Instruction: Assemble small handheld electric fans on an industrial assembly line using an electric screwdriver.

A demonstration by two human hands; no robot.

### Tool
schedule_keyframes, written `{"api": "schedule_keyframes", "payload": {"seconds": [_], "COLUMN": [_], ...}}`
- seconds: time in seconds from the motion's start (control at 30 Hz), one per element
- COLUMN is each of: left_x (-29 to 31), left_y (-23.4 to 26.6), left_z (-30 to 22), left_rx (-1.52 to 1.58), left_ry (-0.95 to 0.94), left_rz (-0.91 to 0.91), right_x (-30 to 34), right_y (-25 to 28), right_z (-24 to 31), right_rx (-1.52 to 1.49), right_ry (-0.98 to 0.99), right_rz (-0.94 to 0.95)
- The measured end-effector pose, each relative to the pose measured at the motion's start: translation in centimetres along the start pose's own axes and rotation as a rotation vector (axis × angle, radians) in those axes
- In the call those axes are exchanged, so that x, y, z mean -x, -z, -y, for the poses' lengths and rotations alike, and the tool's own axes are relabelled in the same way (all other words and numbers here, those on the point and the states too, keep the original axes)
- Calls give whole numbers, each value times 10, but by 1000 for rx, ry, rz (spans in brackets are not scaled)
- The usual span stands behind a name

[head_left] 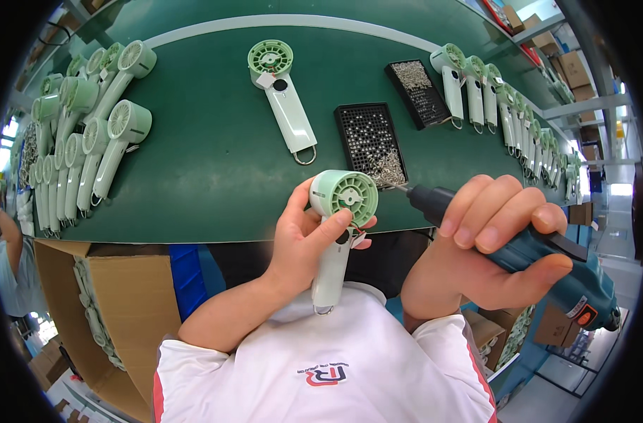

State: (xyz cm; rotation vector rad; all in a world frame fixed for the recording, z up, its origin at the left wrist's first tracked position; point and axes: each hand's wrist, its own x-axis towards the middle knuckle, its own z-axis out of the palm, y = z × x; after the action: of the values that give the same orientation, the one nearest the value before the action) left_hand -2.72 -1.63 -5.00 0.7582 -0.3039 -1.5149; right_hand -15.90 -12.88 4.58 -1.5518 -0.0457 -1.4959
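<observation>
My left hand (304,243) is wrapped round a pale green handheld fan (328,278), its round head up and the thumb across the lower part of the head. Red wiring and a white tag show beside the fingers. In my right hand (501,225) is a dark teal electric screwdriver (508,261), gripped round its body. Its thin bit points left, just over the near edge of a black screw tray (343,130), close to the loose screws there. Whether the bit carries a screw is too small to tell.
Another fan (290,113) lies mid-table. A second black screw tray (424,102) is behind the first. Fans (127,137) crowd the left side, and a row of fans (473,88) lines the right. An open cardboard box (131,310) stands below the table's left edge.
</observation>
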Motion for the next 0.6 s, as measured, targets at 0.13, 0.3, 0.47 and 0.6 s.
{"api": "schedule_keyframes", "payload": {"seconds": [0.13,0.3,0.47,0.6], "left_x": [-2,-12,-30,-40], "left_y": [3,-3,-12,-15], "left_z": [-5,-11,-15,-10], "left_rx": [157,313,222,176], "left_ry": [-2,-107,-113,-112], "left_rz": [10,155,180,133], "right_x": [4,5,10,14], "right_y": [12,33,37,42], "right_z": [-3,-20,-30,-36], "right_rx": [-8,-88,-92,-40], "right_ry": [22,-13,-48,-58], "right_rz": [-99,-80,-162,-205]}}
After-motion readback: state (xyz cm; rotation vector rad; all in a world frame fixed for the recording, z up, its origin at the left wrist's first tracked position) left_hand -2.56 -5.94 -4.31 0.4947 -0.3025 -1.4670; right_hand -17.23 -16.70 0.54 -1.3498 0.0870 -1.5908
